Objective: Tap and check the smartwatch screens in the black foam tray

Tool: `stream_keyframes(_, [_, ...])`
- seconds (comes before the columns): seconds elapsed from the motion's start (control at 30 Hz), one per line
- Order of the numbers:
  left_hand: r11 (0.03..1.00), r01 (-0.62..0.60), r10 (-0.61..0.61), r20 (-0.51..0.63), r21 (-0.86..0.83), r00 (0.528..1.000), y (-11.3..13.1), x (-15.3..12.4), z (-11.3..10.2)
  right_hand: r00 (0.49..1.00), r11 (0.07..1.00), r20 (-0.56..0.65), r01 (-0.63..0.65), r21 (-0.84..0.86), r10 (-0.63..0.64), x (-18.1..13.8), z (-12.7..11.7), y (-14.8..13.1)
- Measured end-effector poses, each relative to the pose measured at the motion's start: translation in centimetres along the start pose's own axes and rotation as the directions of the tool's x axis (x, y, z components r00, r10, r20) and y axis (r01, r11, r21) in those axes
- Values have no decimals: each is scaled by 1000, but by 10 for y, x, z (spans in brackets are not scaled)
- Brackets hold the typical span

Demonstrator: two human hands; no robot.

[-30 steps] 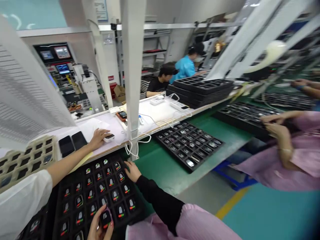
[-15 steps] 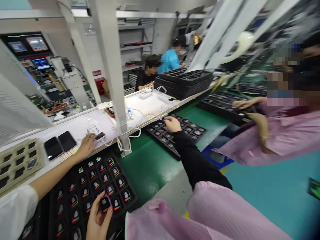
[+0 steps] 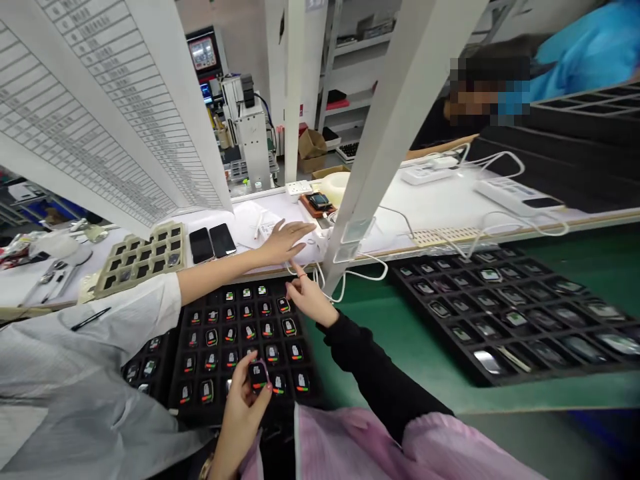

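Note:
My left hand [image 3: 239, 407] holds a smartwatch [image 3: 258, 375] by its edges between thumb and fingers. Its dark screen shows white marks and a red-green strip. Beneath it lies a black tray [image 3: 176, 399] with several lit watches in its compartments. My right hand [image 3: 311, 298], in a black sleeve, is over the tray's far right corner. Its index finger stretches forward, the other fingers curl, and nothing shows in it. Just beyond that fingertip is a co-worker's hand [image 3: 283, 243], reaching in from the left. Whether the two hands touch I cannot tell.
A second black tray [image 3: 463, 360] with watch parts lies right on the green bench. On the white shelf are two phones [image 3: 221, 240], a beige tray [image 3: 113, 283], white cables and a power strip [image 3: 299, 189]. A metal post [image 3: 383, 127] stands before me; printed sheets hang left.
My right hand has moved from the right-hand tray to beside the co-worker's hand. The view has swung left. My left hand still holds the smartwatch over the lit tray.

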State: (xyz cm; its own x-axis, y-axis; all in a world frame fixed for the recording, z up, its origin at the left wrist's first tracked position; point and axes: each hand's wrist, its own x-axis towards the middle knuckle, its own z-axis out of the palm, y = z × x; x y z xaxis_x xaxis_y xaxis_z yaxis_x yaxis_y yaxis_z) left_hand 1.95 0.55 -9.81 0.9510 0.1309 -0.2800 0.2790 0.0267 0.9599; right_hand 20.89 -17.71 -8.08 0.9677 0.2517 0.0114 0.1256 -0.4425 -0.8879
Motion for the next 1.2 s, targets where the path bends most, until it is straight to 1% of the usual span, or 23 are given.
stream_keyframes(0.03, [1000, 10, -10, -20, 2, 1000, 2, -2, 0, 997, 991, -74, -19, -136, 9, 10, 3, 0])
stream_keyframes(0.07, [1000, 19, -19, -43, 0, 999, 2, -3, -1, 994, 968, -105, -44, -246, 19, 17, 7, 1])
stream_keyframes(0.13, [999, 31, -32, -76, -12, 997, 0, -6, -3, 995, 931, -84, -77, -356, 50, 24, 13, 5])
stream_keyframes(0.2, [999, 44, -46, -88, -29, 995, -5, -7, -4, 995, 914, -85, -89, -395, 60, 26, 19, 8])
stream_keyframes(0.27, [998, 35, -38, -85, -46, 996, -12, -6, -5, 991, 892, -113, -109, -439, 65, 27, 23, 8])
stream_keyframes(0.37, [998, 29, -33, -68, -53, 997, -16, -5, 0, 989, 859, -128, -134, -495, 80, 32, 25, 5])
stream_keyframes(0.5, [997, 30, -39, -128, -73, 991, -11, -6, 12, 988, 839, -130, -144, -524, 89, 39, 25, 2])
stream_keyframes(0.6, [997, 13, -26, -167, -75, 986, -6, -7, 18, 989, 849, -126, -136, -510, 83, 42, 25, 0])
stream_keyframes(0.73, [999, -16, 10, -148, -38, 989, -11, -7, 17, 991, 891, -114, -115, -439, 72, 41, 26, 0])
stream_keyframes(0.8, [998, -60, 58, -125, -11, 991, -19, -6, 13, 993, 919, -102, -89, -384, 54, 35, 27, 2])
stream_keyframes(0.87, [993, -119, 121, -99, 29, 988, -30, -4, 8, 998, 959, -66, -37, -282, 19, 23, 32, 6])
stream_keyframes(0.97, [971, -220, 228, -88, 90, 970, -45, 1, 2, 997, 997, 65, 40, -68, -36, -6, 43, 13])
stream_keyframes(1.03, [960, -272, 278, -104, 71, 955, -49, 5, 1, 982, 998, 182, 47, 43, -54, -30, 51, 16])
stream_keyframes(1.07, [964, -264, 267, -130, 40, 955, -48, 6, 2, 969, 995, 240, 33, 92, -55, -43, 54, 17])
stream_keyframes(1.1, [973, -233, 229, -163, -1, 960, -44, 6, 3, 953, 988, 298, 4, 156, -51, -55, 57, 17])
stream_keyframes(1.13, [982, -185, 173, -198, -44, 965, -39, 5, 5, 935, 971, 352, -38, 235, -49, -67, 59, 16])
stream_keyframes(1.2, [990, -85, 55, -245, -113, 968, -24, 0, 9, 900, 909, 431, -119, 399, -72, -88, 61, 14])
